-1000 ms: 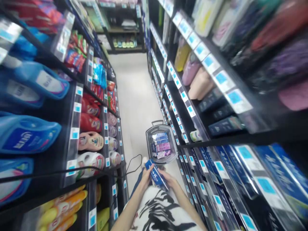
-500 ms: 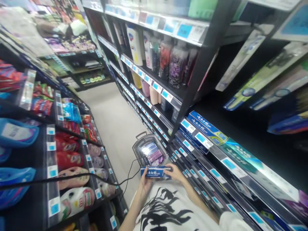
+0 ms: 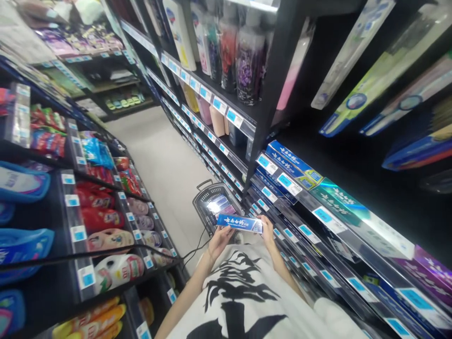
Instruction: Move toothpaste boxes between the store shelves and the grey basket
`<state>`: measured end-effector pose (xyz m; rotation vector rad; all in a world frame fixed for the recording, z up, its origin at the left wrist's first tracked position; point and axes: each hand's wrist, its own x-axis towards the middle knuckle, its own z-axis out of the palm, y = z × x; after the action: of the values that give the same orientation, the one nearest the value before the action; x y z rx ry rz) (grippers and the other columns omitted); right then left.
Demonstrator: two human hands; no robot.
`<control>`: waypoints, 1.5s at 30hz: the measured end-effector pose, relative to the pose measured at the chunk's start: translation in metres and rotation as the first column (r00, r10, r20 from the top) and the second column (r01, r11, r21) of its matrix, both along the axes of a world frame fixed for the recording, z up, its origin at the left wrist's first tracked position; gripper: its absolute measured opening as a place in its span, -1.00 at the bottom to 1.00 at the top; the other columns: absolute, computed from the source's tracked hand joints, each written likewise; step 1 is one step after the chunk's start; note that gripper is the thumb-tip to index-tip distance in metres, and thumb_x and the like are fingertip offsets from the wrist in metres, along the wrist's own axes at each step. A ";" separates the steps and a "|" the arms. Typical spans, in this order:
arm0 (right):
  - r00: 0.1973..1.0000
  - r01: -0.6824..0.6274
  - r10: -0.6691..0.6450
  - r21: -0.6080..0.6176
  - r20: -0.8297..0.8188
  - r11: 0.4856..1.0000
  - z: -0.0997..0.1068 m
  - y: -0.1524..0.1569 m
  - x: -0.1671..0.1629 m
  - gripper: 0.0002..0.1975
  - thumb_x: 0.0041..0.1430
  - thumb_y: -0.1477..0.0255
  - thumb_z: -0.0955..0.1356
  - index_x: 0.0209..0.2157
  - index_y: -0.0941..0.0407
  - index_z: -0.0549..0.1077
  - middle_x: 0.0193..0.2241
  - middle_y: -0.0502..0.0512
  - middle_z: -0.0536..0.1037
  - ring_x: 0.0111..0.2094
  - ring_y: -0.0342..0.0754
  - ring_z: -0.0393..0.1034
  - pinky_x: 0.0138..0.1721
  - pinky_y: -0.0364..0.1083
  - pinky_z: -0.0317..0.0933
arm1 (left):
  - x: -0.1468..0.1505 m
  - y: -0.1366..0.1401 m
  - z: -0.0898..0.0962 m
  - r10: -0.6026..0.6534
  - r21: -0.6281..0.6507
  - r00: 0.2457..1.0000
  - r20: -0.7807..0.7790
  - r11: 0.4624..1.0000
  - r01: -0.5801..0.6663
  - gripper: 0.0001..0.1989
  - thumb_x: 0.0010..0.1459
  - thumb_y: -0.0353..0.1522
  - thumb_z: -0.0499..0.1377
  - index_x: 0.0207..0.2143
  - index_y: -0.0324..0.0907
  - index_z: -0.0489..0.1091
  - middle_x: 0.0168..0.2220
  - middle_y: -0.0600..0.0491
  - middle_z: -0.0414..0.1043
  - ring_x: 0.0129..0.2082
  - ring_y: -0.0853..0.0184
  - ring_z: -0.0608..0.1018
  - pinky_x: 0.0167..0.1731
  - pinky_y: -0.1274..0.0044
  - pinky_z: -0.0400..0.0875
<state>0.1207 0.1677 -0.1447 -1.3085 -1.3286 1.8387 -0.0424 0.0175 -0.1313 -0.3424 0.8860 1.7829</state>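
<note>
A long blue toothpaste box (image 3: 239, 223) with white lettering is held level in front of my body. My left hand (image 3: 221, 238) grips its left end from below, and my right hand (image 3: 266, 230) has hold of the right end; both are closed on it. Just beyond the box sits a dark shopping basket (image 3: 203, 202), partly hidden by it, with some packaged goods inside. On the shelf to the right lie similar blue toothpaste boxes (image 3: 291, 165) and green ones (image 3: 341, 200).
Packaged toothbrushes (image 3: 367, 101) hang above the toothpaste shelf. Bottles (image 3: 247, 66) line the shelf ahead. Detergent bottles (image 3: 120, 273) and blue packs fill the left shelves. A dark cable (image 3: 106, 256) crosses on the left. The pale aisle floor (image 3: 148, 141) runs ahead.
The toothpaste box has moved up and to the right in view, its printed face tilted more toward me. My hands have moved with it, and the camera view has shifted down.
</note>
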 end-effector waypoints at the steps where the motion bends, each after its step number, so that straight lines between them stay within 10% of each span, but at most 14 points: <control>1: 1.000 0.009 -0.009 -0.016 0.000 1.000 -0.002 -0.001 0.000 -0.32 0.06 -0.22 0.30 -0.18 0.13 0.51 -0.45 0.08 0.47 -0.51 -0.05 0.37 -0.62 -0.09 0.31 | 0.000 -0.001 0.002 0.009 0.010 1.000 -0.002 1.000 -0.009 -0.62 0.07 -0.65 0.27 -0.12 -0.08 0.46 -0.19 0.13 0.60 -0.15 0.36 0.62 0.18 0.38 0.40; 9: 0.999 -0.050 0.050 0.020 -0.005 0.999 0.003 -0.009 -0.003 -0.32 0.12 -0.20 0.28 -0.18 0.16 0.51 -0.36 0.13 0.53 -0.45 -0.04 0.40 -0.58 -0.12 0.34 | -0.005 -0.004 0.003 0.097 -0.060 0.988 0.123 0.994 -0.090 -0.97 0.22 -0.42 0.27 -0.29 -0.17 0.46 -0.33 0.07 0.59 -0.26 0.34 0.61 0.03 0.38 0.47; 19: 0.999 -0.053 0.053 0.023 -0.013 0.998 0.006 -0.006 -0.009 -0.37 0.12 -0.16 0.29 -0.19 0.13 0.55 -0.27 0.18 0.57 -0.39 0.02 0.44 -0.55 -0.07 0.35 | -0.013 -0.004 0.000 0.148 -0.045 0.970 0.194 0.989 -0.142 -0.70 0.25 -0.09 0.23 -0.33 -0.13 0.44 -0.39 0.04 0.54 -0.28 0.28 0.58 -0.01 0.30 0.51; 45: 1.000 -0.022 0.021 0.108 0.008 0.994 0.013 0.007 -0.013 -0.43 0.19 -0.10 0.28 -0.20 0.12 0.58 -0.20 0.15 0.58 -0.24 0.03 0.45 -0.31 -0.09 0.35 | -0.021 0.011 0.004 0.132 -0.008 0.967 0.218 0.991 -0.133 -0.77 0.25 -0.17 0.23 -0.36 -0.14 0.43 -0.39 0.07 0.54 -0.30 0.29 0.57 -0.12 0.36 0.50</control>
<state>0.1081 0.1743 -0.1320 -1.2498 -1.4298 1.7523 -0.0629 0.0287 -0.1269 -0.5932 0.7141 1.8286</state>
